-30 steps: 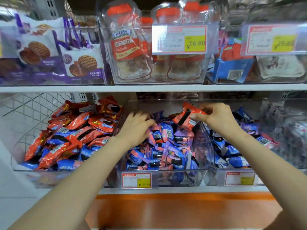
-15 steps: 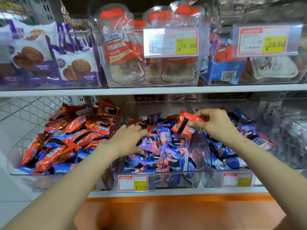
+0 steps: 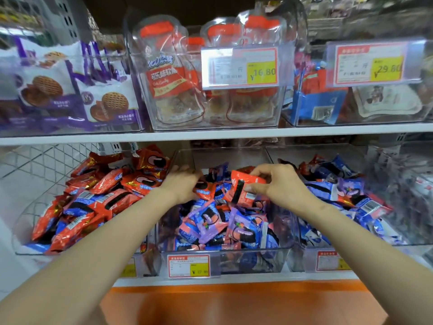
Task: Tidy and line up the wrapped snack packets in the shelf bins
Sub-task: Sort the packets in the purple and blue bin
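Two white boards run across the view. On the upper shelf (image 3: 210,135) three clear bins sit side by side: the left upper bin (image 3: 140,106) holds purple biscuit bags, the middle upper bin (image 3: 284,106) bottle-shaped pouches, and the right upper bin (image 3: 351,119) blue and red packs (the last two carry yellow-patched price tags on their fronts). On the lower shelf (image 3: 246,279), above an orange band (image 3: 234,301), stand the left bin (image 3: 22,231) heaped with red packets, the middle bin (image 3: 246,261) with blue and purple ones, the right bin (image 3: 309,262) just beside it, and a far-right bin (image 3: 403,188), too blurred to read.
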